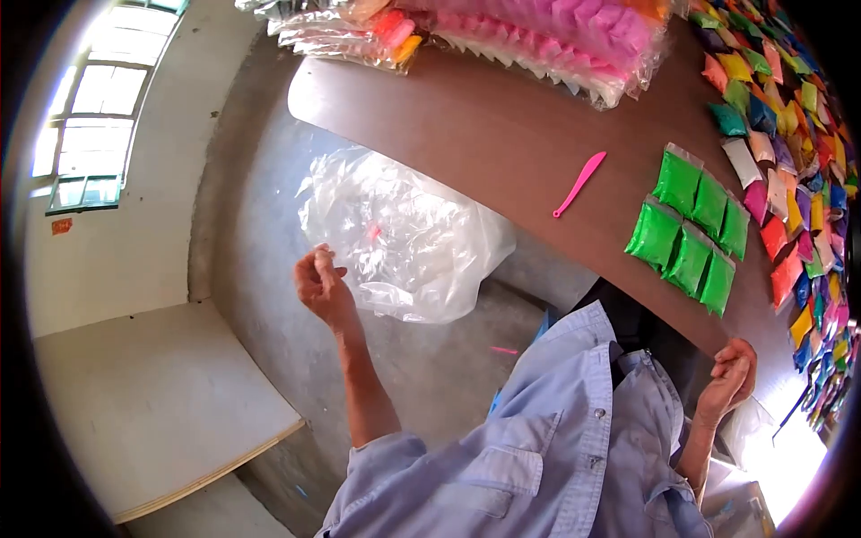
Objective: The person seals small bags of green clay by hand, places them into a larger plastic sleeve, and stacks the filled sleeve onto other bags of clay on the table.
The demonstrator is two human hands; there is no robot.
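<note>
left hand (321, 285) pinches the clear bag (404, 238), seemingly near empty; six green packets (695, 229) lie outside it on the table (484, 134) at three o'clock; right hand (731, 372) curls closed at four o'clock, contents unclear.

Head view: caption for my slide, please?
Left hand pinches a clear plastic bag; right hand rests at the table edge.

Bright daylight comes in through the window (90, 108) at the upper left, and its panes look washed-out white. The clear bag (404, 233) shines with glare. The picture bends round at the edges, with black corners. The lower right is glaring white.
</note>
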